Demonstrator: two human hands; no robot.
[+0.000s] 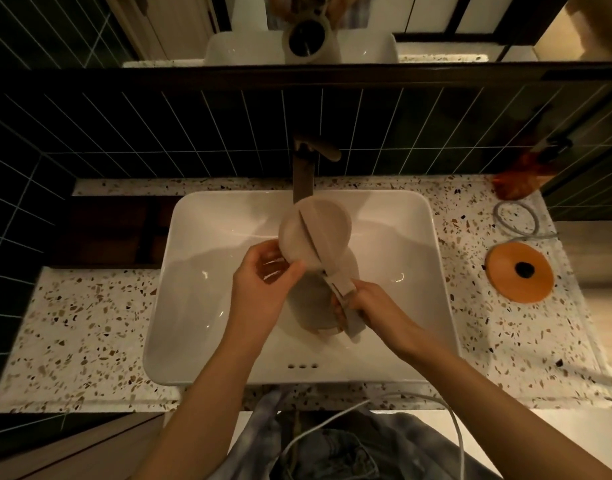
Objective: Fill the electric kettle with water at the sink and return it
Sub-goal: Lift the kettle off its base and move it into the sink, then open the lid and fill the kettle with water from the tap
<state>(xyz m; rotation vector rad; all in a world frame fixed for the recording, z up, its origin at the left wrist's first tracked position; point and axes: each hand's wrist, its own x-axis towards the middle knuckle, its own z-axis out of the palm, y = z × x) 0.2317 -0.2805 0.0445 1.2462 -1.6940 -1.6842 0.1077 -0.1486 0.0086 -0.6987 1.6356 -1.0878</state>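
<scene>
A beige electric kettle (311, 299) hangs over the white sink basin (200, 271), below the dark tap (302, 174). Its round lid (327, 226) stands raised, just under the tap's spout. My right hand (363, 304) grips the kettle's handle from the right. My left hand (263, 282) is at the lid's lower left edge, with thumb and fingers pinching it. No water stream is visible. The kettle's orange round base (521, 271) lies on the counter to the right of the sink.
The speckled terrazzo counter (82, 327) surrounds the basin. A coiled grey cord (515, 218) and an amber bottle (519, 174) stand at the back right. Dark tiles cover the wall, and a mirror above reflects the kettle. A white cable hangs at my waist.
</scene>
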